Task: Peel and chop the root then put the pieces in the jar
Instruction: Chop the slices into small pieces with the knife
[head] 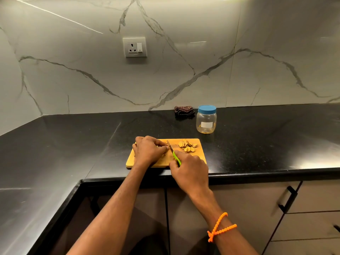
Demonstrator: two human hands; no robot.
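A wooden chopping board (199, 153) lies near the counter's front edge. My left hand (148, 150) is curled over the root at the board's left part, and the root is almost wholly hidden under the fingers. My right hand (189, 172) grips the green handle of a small knife (173, 151), whose blade stands right beside my left fingertips. Several cut yellowish slices (187, 145) lie at the board's far right. A clear plastic jar (206, 119) with a blue lid on it stands behind the board to the right, with a few yellow bits at its bottom.
A folded dark checked cloth (184, 110) lies by the marble wall (92, 70), left of the jar. A wall socket (135, 47) sits above. The black counter (73, 140) turns a corner at the left. Cabinet doors with black handles (288, 199) are below.
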